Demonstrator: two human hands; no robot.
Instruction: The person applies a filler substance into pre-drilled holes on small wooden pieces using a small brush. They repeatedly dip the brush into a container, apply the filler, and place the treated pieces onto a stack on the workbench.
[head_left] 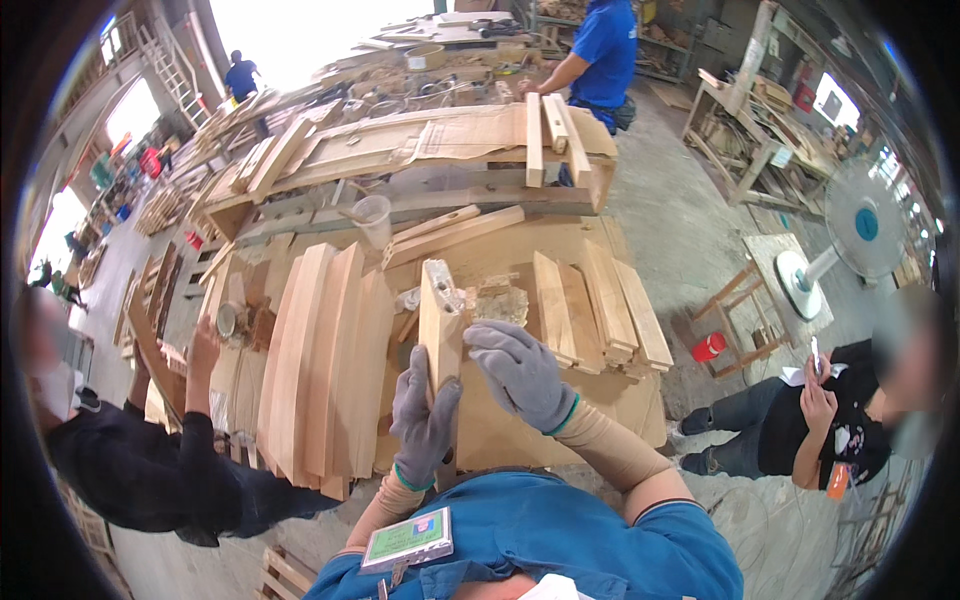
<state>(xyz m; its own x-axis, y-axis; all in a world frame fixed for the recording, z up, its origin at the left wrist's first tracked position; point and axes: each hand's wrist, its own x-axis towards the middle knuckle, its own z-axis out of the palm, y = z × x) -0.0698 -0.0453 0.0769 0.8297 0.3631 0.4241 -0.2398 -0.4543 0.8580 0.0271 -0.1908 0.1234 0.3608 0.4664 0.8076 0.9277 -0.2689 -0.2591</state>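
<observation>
In gray gloves, both my hands are over the cardboard-covered bench (510,440). My left hand (425,412) is wrapped round a pale wooden piece (438,335), which stands tilted up in front of me. Whitish, uneven patches show at its upper end; I cannot tell what they are. My right hand (522,372) is just right of the piece, fingers stretched toward it and bent a little. Nothing shows in that hand, and whether its fingertips touch the wood is unclear. Behind it lies a rough yellowish block or pad (500,302).
Long boards (325,360) are stacked on the left, shorter pieces (600,310) on the right. A plastic cup (373,220) stands behind, before another workbench (400,150). One person (150,460) is at left, another (820,400) at right near a fan (865,225).
</observation>
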